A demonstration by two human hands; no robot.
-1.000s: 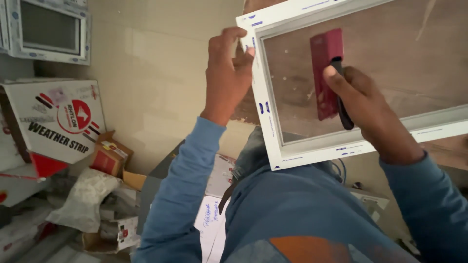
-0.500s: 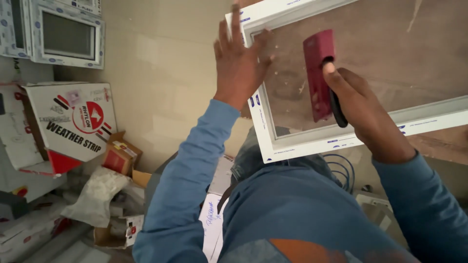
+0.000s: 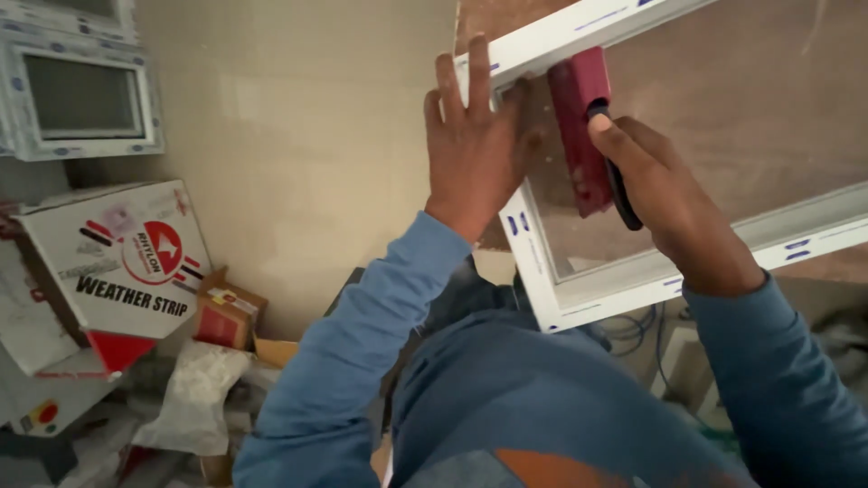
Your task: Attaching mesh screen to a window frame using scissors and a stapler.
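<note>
Held up at head height: white window frame [image 3: 533, 262] w/ glass, prob. stiff, awkward, glass fragile so best gripped by frame edges, L hand [image 3: 475, 145] flat on corner, fingers spread, R hand [image 3: 665, 194] clenched round red scraper [image 3: 583, 126] against pane.

Long blue sleeves on both arms, cuffs at the wrists, soft creased fabric. Blue top over the torso, orange patch low on the front. Both hands bare, no gloves.
</note>
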